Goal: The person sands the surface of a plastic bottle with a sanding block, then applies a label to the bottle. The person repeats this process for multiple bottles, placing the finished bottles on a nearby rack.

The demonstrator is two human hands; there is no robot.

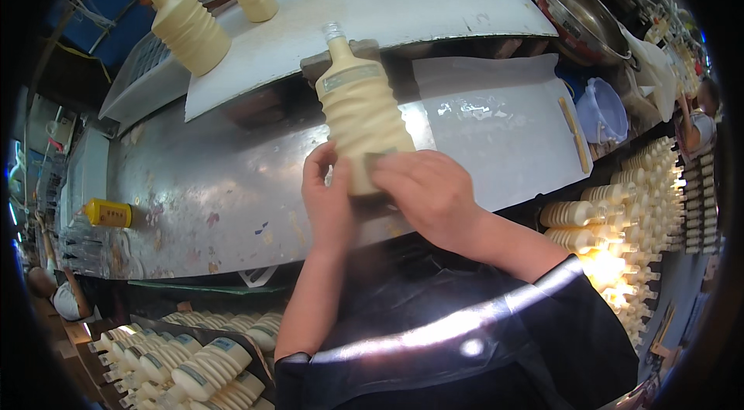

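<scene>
A cream, ribbed bottle (364, 104) with a clear glass neck leans at the middle of the table, its neck pointing away from me. The neck end lies by a dark block (316, 67). A greyish label band runs across its shoulder. My left hand (325, 197) is closed on the bottle's lower left edge, with thumb and fingers curled. My right hand (430, 191) is closed at the lower right, its fingertips pinching a small greyish-green label (375, 164) against the bottle's face. The bottle's base is partly hidden by my hands.
Two more cream bottles (190, 32) stand on the white raised board (403, 3) at the back. A wet white sheet (496, 131) with a wooden stick (574, 135) lies right. A metal pan (577, 11), lilac bucket (603, 111), yellow bottle (108, 213) and racked bottles (213, 363) surround me.
</scene>
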